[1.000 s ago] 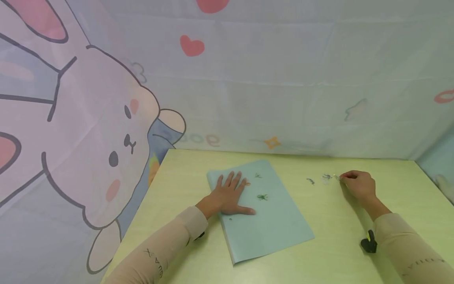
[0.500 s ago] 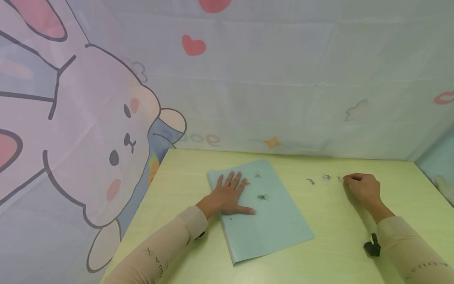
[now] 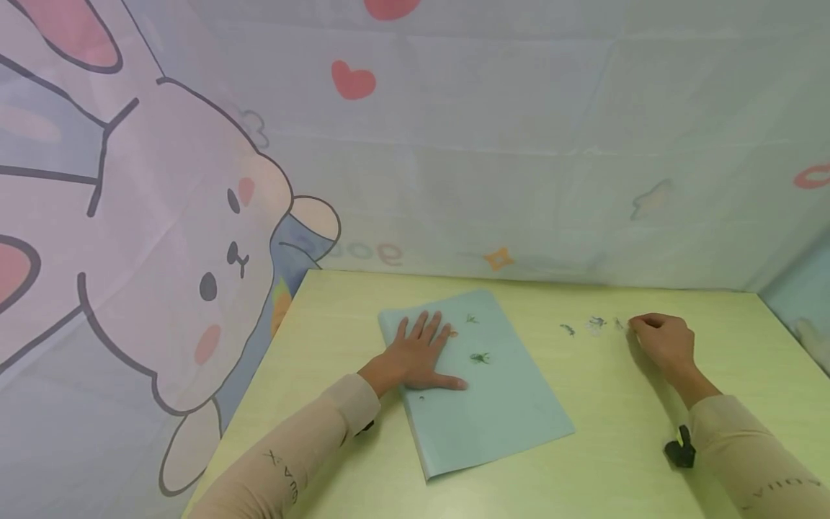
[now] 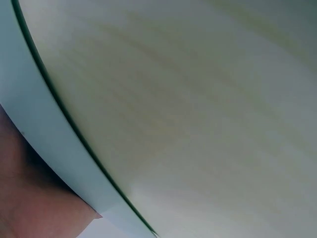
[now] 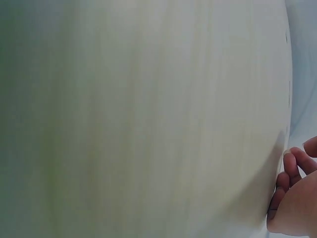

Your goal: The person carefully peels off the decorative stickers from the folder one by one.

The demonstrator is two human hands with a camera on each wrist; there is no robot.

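Note:
My left hand point(image 3: 418, 358) lies flat with spread fingers on a pale blue-green folder point(image 3: 493, 411), pressing it to the table. Green insect-like pictures, a larger one point(image 3: 480, 357) and a smaller one point(image 3: 472, 318), show on the cover, and an orange bit point(image 3: 453, 334) peeks out by the fingers. Over at the right, my right hand point(image 3: 664, 342) has curled fingers, with thumb and forefinger pinching the edge of a small clear sticker point(image 3: 618, 324). Beside it on the table lie another small clear sticker point(image 3: 596, 324) and a dark slender one point(image 3: 568, 330). Fine details are too small to make out.
The light yellow-green table point(image 3: 609, 468) ends at the back against a hanging cloth point(image 3: 519, 144) printed with hearts and a large rabbit point(image 3: 214, 267). A black strap piece point(image 3: 679, 448) shows by the right sleeve.
My right hand has shifted slightly right and the small sticker at its fingertips now shows a little more. The left hand and the folder have stayed in place.

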